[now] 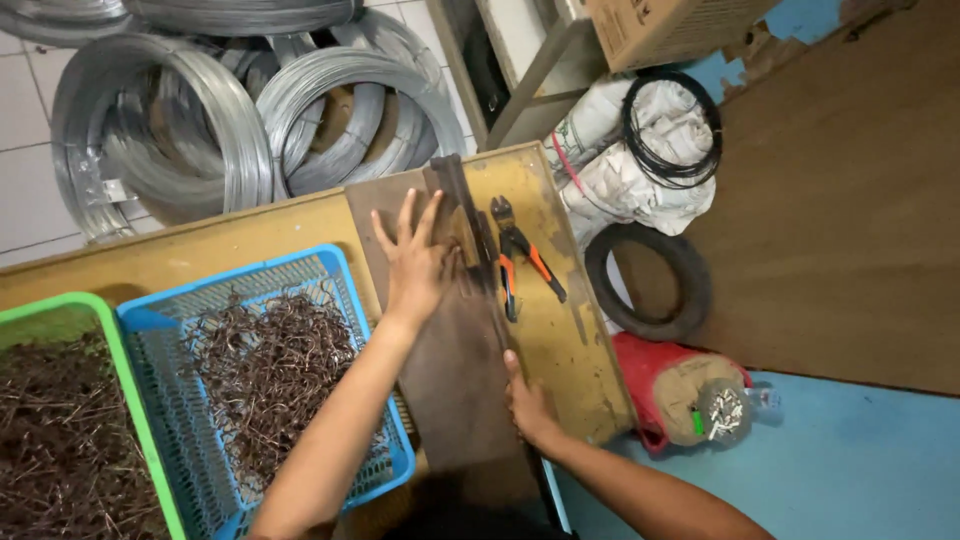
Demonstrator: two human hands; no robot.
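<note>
My left hand point(413, 258) lies flat, fingers spread, on a dark brown metal plate point(450, 390) that rests on a yellow wooden table point(250, 240). Along the plate's right edge runs a dark metal bar point(470, 225); my right hand point(528, 405) presses against its near end, thumb up along the edge. Orange-handled cutting pliers point(520, 258) lie on the table just right of the bar. A blue plastic basket point(330, 268) holding a heap of rusty bent wire pieces point(265, 375) sits left of my left forearm.
A green basket point(60, 305) with more rusty wire pieces stands at far left. Coils of silver wire point(200, 110) lean behind the table. Right of the table are a rubber tyre point(650, 280), wrapped bundles with black wire point(660, 130), a red sack point(680, 395) and a cardboard box point(660, 30).
</note>
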